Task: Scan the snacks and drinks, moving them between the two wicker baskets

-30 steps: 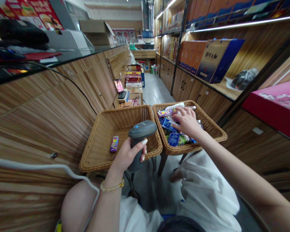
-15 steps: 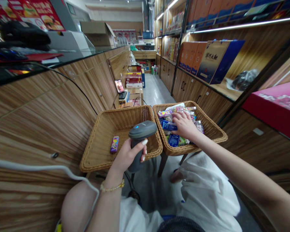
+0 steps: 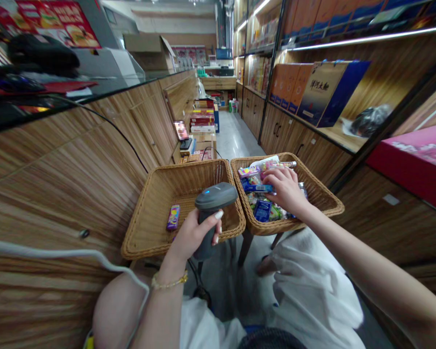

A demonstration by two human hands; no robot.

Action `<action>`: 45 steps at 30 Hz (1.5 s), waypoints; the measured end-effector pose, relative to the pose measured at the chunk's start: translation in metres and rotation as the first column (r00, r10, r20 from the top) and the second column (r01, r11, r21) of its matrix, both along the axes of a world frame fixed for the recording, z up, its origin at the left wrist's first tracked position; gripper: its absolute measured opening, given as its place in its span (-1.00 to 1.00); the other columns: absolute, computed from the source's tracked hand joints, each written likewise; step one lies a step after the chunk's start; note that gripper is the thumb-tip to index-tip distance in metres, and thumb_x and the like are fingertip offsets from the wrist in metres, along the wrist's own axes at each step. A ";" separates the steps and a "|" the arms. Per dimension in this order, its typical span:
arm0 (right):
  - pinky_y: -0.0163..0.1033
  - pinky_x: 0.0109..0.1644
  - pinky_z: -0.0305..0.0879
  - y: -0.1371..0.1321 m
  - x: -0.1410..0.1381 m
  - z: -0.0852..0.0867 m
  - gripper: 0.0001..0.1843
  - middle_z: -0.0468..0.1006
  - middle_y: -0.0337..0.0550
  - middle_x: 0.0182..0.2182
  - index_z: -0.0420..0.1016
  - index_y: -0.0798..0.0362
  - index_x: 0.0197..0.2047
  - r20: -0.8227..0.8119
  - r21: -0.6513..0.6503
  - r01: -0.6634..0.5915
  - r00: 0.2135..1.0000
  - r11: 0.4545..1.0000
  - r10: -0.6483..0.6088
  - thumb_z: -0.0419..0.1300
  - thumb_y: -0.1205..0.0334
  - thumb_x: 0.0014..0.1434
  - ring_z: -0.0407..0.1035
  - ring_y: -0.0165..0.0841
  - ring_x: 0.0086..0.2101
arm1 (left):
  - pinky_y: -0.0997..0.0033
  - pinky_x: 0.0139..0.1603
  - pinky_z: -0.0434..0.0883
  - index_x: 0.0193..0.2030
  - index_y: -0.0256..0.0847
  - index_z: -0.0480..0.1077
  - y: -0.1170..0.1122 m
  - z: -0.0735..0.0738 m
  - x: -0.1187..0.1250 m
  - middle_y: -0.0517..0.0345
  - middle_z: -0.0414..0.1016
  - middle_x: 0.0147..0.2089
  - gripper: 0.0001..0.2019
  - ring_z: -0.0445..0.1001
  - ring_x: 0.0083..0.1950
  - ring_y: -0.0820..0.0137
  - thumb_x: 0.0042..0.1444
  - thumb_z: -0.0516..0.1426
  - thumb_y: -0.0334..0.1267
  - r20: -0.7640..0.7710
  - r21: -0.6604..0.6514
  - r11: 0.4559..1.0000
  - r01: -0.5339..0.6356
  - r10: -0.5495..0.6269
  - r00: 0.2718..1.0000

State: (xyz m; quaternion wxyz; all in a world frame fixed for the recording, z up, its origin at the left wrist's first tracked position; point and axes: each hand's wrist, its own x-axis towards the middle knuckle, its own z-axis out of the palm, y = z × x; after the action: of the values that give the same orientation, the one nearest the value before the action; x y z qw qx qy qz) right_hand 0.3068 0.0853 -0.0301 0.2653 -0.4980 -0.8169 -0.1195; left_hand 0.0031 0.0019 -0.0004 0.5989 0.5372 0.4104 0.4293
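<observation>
Left hand [image 3: 193, 233]: mid-frame, fingers wrapped round scanner [image 3: 218, 195].
Right hand [image 3: 288, 190]: right of centre, fingers pinching blue packet [image 3: 257, 188].
Blue packet: right end between thumb and fingers, rest jutting left.

left: counter [image 3: 109, 150] | near centre: left basket [image 3: 148, 203], packet [image 3: 173, 217] inside | just right of it: right basket [image 3: 318, 194], packets [image 3: 262, 211] heaped inside | right: shelving [image 3: 349, 138], bag [image 3: 327, 94] on it
</observation>
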 end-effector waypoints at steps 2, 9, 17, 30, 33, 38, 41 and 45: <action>0.16 0.29 0.12 -0.006 -0.003 0.004 -0.83 0.58 -0.05 0.08 0.52 -0.05 -0.10 -0.094 0.103 0.021 0.995 0.994 -0.011 0.32 0.24 0.22 0.32 -0.02 0.13 | 0.53 -0.60 0.39 -0.25 -0.27 0.44 0.000 0.000 0.000 0.24 0.47 -0.49 -0.61 0.40 -0.60 0.51 0.13 0.33 0.06 0.003 -0.007 1.000 -0.004 0.004 1.000; 0.18 0.32 0.09 -0.017 -0.023 0.016 -0.81 0.55 -0.10 0.11 0.52 -0.12 -0.11 -0.193 0.308 0.067 0.981 0.949 -0.006 0.36 0.23 0.21 0.31 -0.01 0.13 | 0.53 -0.61 0.39 -0.26 -0.27 0.44 0.003 -0.003 0.001 0.25 0.46 -0.49 -0.64 0.39 -0.60 0.51 0.16 0.32 0.03 0.004 -0.001 1.000 0.007 -0.007 1.000; 0.17 0.36 0.06 -0.016 -0.041 0.015 -0.77 0.53 -0.07 0.10 0.49 -0.09 -0.13 -0.163 0.364 0.049 0.987 0.930 0.012 0.34 0.35 0.15 0.30 -0.04 0.12 | 0.52 -0.59 0.39 -0.33 -0.28 0.44 0.002 -0.004 -0.001 0.22 0.45 -0.49 -0.62 0.40 -0.59 0.51 0.18 0.30 0.04 -0.011 0.026 0.999 0.022 -0.022 1.000; 0.20 0.38 0.04 -0.012 -0.042 0.014 -0.79 0.52 -0.10 0.11 0.52 -0.11 -0.10 -0.181 0.313 0.044 0.983 0.949 0.014 0.36 0.25 0.20 0.30 -0.03 0.13 | 0.52 -0.60 0.39 -0.25 -0.28 0.45 0.001 -0.001 0.001 0.24 0.47 -0.49 -0.63 0.39 -0.60 0.51 0.16 0.32 0.04 0.000 0.006 1.000 0.003 -0.003 1.000; 0.20 0.36 0.05 -0.009 -0.048 0.017 -0.80 0.52 -0.10 0.12 0.56 -0.13 -0.06 -0.195 0.282 0.038 0.981 0.959 0.018 0.36 0.19 0.24 0.28 -0.02 0.14 | 0.53 -0.60 0.39 -0.28 -0.28 0.45 0.002 0.000 0.001 0.23 0.47 -0.49 -0.63 0.40 -0.59 0.51 0.16 0.32 0.05 -0.003 0.013 1.000 0.012 -0.012 1.000; 0.14 0.30 0.10 -0.006 -0.071 0.027 -0.61 0.49 -0.07 0.20 0.54 -0.20 0.20 -0.158 0.195 -0.039 0.985 0.980 0.071 0.32 0.06 0.33 0.26 -0.03 0.16 | 0.53 -0.61 0.38 -0.32 -0.27 0.44 0.002 0.000 0.001 0.25 0.45 -0.49 -0.64 0.39 -0.60 0.51 0.15 0.32 0.02 -0.002 0.019 1.000 0.009 -0.009 1.000; 0.09 0.31 0.08 -0.006 -0.080 0.028 -0.62 0.51 -0.05 0.20 0.49 -0.15 0.26 -0.151 0.135 -0.069 0.984 0.988 0.090 0.21 0.06 0.42 0.29 -0.07 0.15 | 0.53 -0.61 0.38 -0.31 -0.26 0.44 0.001 0.001 0.000 0.25 0.45 -0.50 -0.64 0.38 -0.60 0.51 0.16 0.31 0.03 -0.007 0.018 1.000 -0.001 0.001 1.000; 0.05 0.25 0.13 -0.003 -0.069 0.020 -0.72 0.54 -0.02 0.14 0.55 -0.06 0.13 -0.147 0.111 -0.038 0.988 0.993 0.054 0.16 0.10 0.44 0.31 -0.08 0.11 | 0.51 -0.60 0.39 -0.32 -0.26 0.44 0.001 0.001 0.001 0.24 0.45 -0.50 -0.64 0.38 -0.60 0.50 0.16 0.31 0.04 -0.014 0.018 1.000 -0.002 0.002 1.000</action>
State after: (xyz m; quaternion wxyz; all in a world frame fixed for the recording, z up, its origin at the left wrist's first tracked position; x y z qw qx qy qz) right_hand 0.2375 0.0821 -0.0097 0.3552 -0.4715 -0.7983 -0.1196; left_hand 0.0037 0.0026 0.0005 0.5910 0.5450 0.4111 0.4297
